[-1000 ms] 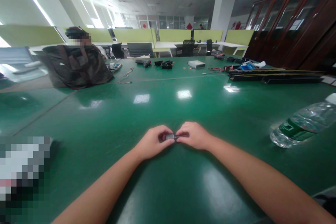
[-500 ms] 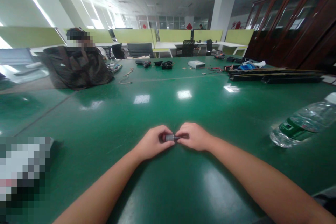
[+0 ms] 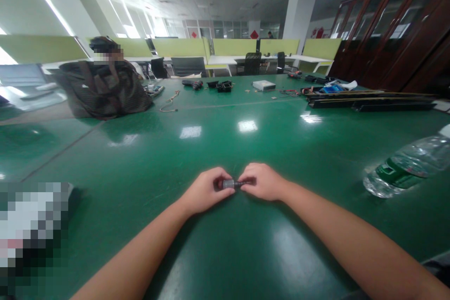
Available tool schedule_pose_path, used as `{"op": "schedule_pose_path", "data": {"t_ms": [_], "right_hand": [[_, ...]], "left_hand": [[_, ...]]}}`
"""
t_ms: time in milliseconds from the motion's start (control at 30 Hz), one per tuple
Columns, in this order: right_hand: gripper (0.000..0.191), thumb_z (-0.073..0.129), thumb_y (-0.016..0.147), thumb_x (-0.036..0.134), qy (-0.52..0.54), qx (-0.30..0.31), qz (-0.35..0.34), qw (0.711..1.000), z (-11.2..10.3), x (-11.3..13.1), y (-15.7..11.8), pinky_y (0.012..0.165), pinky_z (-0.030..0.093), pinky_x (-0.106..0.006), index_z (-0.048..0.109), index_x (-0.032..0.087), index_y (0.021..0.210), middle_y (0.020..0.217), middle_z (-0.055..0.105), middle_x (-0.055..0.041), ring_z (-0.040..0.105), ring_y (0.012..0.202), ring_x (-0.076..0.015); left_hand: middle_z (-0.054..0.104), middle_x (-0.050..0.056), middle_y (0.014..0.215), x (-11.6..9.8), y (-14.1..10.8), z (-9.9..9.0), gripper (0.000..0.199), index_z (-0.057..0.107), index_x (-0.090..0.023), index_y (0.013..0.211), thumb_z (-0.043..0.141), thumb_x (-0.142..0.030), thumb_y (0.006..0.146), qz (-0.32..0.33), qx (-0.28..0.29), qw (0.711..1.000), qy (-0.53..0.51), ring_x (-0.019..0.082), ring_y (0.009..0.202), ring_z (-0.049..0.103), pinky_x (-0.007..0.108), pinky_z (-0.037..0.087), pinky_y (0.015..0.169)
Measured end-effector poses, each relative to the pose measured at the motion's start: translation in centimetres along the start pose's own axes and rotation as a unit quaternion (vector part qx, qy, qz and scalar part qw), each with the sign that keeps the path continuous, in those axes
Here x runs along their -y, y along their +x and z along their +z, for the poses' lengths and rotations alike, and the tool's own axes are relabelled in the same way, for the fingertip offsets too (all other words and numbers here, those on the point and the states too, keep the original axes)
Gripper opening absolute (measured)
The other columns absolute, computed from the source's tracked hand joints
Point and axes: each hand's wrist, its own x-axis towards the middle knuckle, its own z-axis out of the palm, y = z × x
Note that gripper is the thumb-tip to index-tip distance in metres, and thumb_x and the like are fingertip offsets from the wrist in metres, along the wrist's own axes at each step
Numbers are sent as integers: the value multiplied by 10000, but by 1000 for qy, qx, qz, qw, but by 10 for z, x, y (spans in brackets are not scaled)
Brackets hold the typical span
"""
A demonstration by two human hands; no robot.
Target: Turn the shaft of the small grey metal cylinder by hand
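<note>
My left hand [image 3: 206, 188] is closed round the thick end of a small dark cylinder with a grey band [image 3: 228, 183]. It lies sideways just over or on the green tabletop, close in front of me. My right hand [image 3: 263, 182] pinches the thin dark part that sticks out of its right end. A short dark stretch shows between the two sets of fingertips, which stay slightly apart. Fingers hide both ends of the cylinder, and I cannot make out what kind of thing it is.
A clear plastic bottle with a green label [image 3: 399, 168] lies at the right. A blurred-out box-like object [image 3: 33, 218] is at the left. Farther back are a big dark bag [image 3: 101, 89], a power drill [image 3: 192, 85], a white box [image 3: 263, 85] and long black strips [image 3: 372, 100].
My right hand has drawn slightly to the right, and a little more of the dark part shows between the hands. The left hand holds almost the same place.
</note>
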Motion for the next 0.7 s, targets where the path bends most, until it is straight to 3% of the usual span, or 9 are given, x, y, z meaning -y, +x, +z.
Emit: {"op": "schedule_pose_path", "data": {"t_ms": [700], "right_hand": [[117,682,789,195,-5,15,30,999,-6,0,-3,739,445,-275,730,182,895,823,701,-34,602,797,-165]], "left_hand": [[622,7,801,3,0,0,232,647,-183,945,684,-377,824,1,5,1000,6,157,706,578,259,451,646]]}}
